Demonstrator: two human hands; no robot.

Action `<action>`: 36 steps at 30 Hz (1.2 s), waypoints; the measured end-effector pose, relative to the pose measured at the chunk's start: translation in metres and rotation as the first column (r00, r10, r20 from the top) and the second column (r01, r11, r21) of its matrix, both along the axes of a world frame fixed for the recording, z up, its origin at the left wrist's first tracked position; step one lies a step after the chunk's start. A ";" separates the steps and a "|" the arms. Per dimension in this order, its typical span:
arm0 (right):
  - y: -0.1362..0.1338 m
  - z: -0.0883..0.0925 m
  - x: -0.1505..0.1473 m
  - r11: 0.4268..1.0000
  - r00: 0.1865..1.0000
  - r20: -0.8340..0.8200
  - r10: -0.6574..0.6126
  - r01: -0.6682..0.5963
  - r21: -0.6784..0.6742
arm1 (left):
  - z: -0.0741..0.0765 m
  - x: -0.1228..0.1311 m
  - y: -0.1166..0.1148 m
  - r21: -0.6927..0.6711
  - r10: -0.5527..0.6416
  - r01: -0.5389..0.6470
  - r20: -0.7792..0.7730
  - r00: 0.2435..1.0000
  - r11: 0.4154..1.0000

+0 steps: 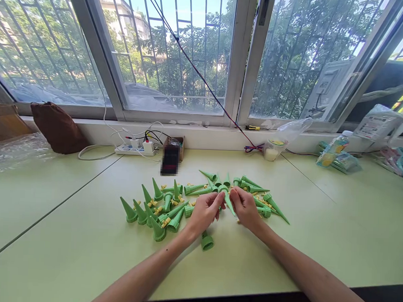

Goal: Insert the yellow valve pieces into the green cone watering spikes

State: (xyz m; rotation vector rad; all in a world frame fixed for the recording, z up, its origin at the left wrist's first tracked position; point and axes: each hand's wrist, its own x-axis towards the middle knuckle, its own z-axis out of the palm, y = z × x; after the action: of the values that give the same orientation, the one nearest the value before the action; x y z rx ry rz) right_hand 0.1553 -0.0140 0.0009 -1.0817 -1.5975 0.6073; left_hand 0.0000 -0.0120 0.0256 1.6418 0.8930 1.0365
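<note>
Lying on the table, a loose cone sits on the near side of the held cone, partly hidden by the left hand. That hand grips the held cone near its wide end, thumb pressed to its side, while the narrow end slants toward the near edge. Just right of it, the right hand has thumb and finger drawn together; whether they pinch anything small, I cannot tell. Good handling probably means keeping the left pinch firm but light, so the smooth taper does not roll, and letting the right fingertips do the fine work. Left of the held cone, upright cones stand among yellow pieces; elbows and wrists are best held clear, as a brush could topple them. Beyond it, more cones lie loosely.
</note>
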 end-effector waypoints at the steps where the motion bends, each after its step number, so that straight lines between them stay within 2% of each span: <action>1: 0.000 0.000 0.000 1.000 1.000 -0.006 0.001 -0.001 -0.004 | 0.000 0.000 0.000 0.003 0.002 -0.002 -0.003 1.000 1.000; 18: 0.001 -0.002 0.002 0.999 1.000 -0.030 0.006 -0.007 -0.031 | -0.006 -0.002 0.003 0.084 -0.013 0.020 -0.081 0.997 0.996; 26: 0.001 0.001 0.001 1.000 1.000 -0.009 0.008 -0.008 -0.012 | -0.009 -0.003 0.006 0.208 0.068 -0.030 -0.180 0.981 0.978; 36: 0.001 0.000 0.000 1.000 1.000 -0.007 0.023 -0.023 -0.018 | -0.018 -0.002 0.008 0.305 0.161 -0.092 -0.210 0.964 0.948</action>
State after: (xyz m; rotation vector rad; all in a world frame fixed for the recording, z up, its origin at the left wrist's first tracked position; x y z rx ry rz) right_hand 0.1550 -0.0132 0.0013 -1.0750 -1.6033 0.6407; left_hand -0.0024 -0.0044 0.0075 2.0080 1.0488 1.1223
